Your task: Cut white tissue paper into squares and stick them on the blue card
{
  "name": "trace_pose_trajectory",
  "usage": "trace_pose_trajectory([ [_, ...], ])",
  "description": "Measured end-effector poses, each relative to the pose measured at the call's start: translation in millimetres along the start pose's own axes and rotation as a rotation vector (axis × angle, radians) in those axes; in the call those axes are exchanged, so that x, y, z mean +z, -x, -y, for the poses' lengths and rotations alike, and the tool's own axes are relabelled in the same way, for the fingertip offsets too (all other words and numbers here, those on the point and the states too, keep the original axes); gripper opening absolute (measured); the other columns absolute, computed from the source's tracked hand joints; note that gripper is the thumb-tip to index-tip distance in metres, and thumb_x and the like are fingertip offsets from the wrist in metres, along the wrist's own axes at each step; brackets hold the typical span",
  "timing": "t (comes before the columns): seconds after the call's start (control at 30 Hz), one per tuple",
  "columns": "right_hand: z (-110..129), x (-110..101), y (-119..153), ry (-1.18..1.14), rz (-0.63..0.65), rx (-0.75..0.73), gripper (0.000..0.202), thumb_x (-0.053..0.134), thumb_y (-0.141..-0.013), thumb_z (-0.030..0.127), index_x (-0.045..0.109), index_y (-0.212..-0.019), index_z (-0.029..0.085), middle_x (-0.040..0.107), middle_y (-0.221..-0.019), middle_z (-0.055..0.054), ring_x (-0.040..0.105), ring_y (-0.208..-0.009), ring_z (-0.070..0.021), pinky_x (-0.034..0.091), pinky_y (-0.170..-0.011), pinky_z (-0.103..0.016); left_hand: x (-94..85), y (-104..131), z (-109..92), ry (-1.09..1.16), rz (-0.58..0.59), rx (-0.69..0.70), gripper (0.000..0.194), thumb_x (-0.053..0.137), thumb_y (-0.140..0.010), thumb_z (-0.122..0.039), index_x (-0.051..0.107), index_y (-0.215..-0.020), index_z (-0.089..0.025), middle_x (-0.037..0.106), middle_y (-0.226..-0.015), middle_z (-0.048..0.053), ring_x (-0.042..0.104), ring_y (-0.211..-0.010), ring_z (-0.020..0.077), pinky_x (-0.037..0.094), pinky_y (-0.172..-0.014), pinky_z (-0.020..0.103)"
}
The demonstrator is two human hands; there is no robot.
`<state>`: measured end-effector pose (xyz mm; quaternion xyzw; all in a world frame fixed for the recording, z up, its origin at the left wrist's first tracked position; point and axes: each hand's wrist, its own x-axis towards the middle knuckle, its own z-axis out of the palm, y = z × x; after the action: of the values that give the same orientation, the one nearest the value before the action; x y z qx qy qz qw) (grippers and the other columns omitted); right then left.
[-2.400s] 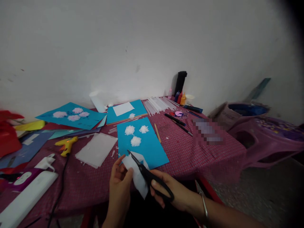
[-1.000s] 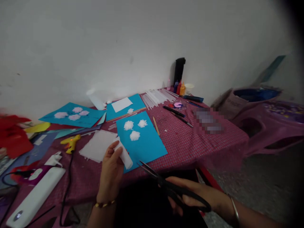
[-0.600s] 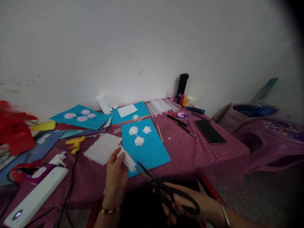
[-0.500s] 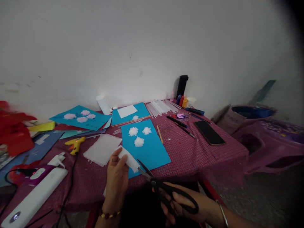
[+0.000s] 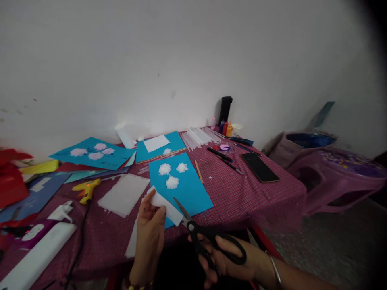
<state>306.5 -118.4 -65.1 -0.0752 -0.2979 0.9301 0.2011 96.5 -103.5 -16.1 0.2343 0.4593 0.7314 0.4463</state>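
My left hand (image 5: 152, 225) pinches a folded strip of white paper (image 5: 169, 209) between thumb and fingers, above the table's front edge. Black-handled scissors (image 5: 205, 235) are in my right hand (image 5: 225, 257), fingers through the loops. Their blades point up and left, parted a little, at the strip's right end; whether they touch it I cannot tell. Behind the strip lies a blue sheet (image 5: 193, 193) bearing three white paper puffs (image 5: 172, 182). A stack of white tissue squares (image 5: 123, 195) lies left of my left hand.
A yellow glue gun (image 5: 87, 190) with a trailing cord and a white power bank-like bar (image 5: 39, 257) lie at the left. Another blue sheet (image 5: 116, 161) carries pinkish puffs. Glue sticks (image 5: 201, 137), paint bottles (image 5: 225, 128), pens (image 5: 223, 156) and a phone (image 5: 260, 167) are farther right.
The camera view has shifted, so the table's things appear farther left. The folded strip has turned a little, and the scissor blades have come closer together beside its end.
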Motion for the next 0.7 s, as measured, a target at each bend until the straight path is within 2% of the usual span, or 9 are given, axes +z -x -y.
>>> trace_pose_trajectory([
  [0.13,-3,1,2,0.064,-0.042,-0.037,0.065,0.06,-0.078,0.065,0.054,-0.12,0.016,0.059,-0.082,-0.004,0.055,-0.057,-0.0085,0.051,-0.062,-0.028,0.8,-1,4,0.036,0.007,-0.004,0.057,0.078,-0.06,-0.012,0.064,-0.113,-0.025,0.053,-0.064,-0.008,0.049,-0.056,0.003,0.042,-0.058,0.011],
  [0.23,-4,4,4,0.198,-0.116,-0.093,0.067,0.057,-0.078,0.067,0.052,-0.12,0.014,0.057,-0.076,-0.002,0.047,-0.047,-0.005,0.044,-0.046,-0.018,1.0,-1,5,0.022,0.009,-0.013,0.058,0.078,-0.06,-0.014,0.062,-0.115,-0.026,0.056,-0.067,-0.007,0.051,-0.059,0.0043,0.044,-0.06,0.013],
  [0.3,-4,5,5,0.266,-0.144,-0.119,0.066,0.056,-0.08,0.065,0.052,-0.12,0.013,0.055,-0.074,-0.001,0.044,-0.043,-0.0034,0.04,-0.041,-0.016,0.9,0,5,0.003,0.014,-0.007,0.059,0.078,-0.061,-0.016,0.061,-0.117,-0.027,0.059,-0.074,-0.006,0.054,-0.063,0.0055,0.045,-0.062,0.014],
  [0.37,-5,4,5,0.273,-0.139,-0.128,0.064,0.054,-0.082,0.064,0.051,-0.121,0.014,0.055,-0.075,-0.002,0.044,-0.043,-0.0034,0.04,-0.041,-0.015,0.6,0,5,-0.022,0.01,0.006,0.061,0.078,-0.061,-0.016,0.06,-0.118,-0.027,0.062,-0.08,-0.005,0.056,-0.066,0.0055,0.046,-0.064,0.014],
  [0.47,-7,2,5,0.171,-0.105,-0.074,0.065,0.056,-0.08,0.066,0.053,-0.12,0.015,0.058,-0.079,-0.004,0.052,-0.05,-0.0065,0.046,-0.049,-0.019,-0.6,0,6,-0.042,0.014,0.015,0.063,0.079,-0.06,-0.015,0.059,-0.119,-0.026,0.065,-0.084,-0.003,0.059,-0.069,0.0066,0.048,-0.066,0.015],
  [0.6,-8,0,4,0.083,-0.081,-0.019,0.066,0.059,-0.077,0.066,0.055,-0.119,0.015,0.059,-0.082,-0.005,0.056,-0.056,-0.0086,0.048,-0.055,-0.022,-3.9,2,10,-0.047,0.106,-0.036,0.073,0.079,-0.062,-0.015,0.05,-0.127,-0.029,0.069,-0.089,0.001,0.064,-0.077,0.0129,0.051,-0.072,0.024],
  [0.7,-6,1,5,0.073,-0.073,-0.021,0.066,0.059,-0.078,0.066,0.056,-0.12,0.016,0.059,-0.082,-0.004,0.056,-0.056,-0.0089,0.048,-0.055,-0.022,-7.4,2,11,-0.074,0.126,-0.048,0.074,0.079,-0.063,-0.015,0.049,-0.129,-0.03,0.07,-0.089,0.002,0.065,-0.08,0.0144,0.052,-0.072,0.025],
])
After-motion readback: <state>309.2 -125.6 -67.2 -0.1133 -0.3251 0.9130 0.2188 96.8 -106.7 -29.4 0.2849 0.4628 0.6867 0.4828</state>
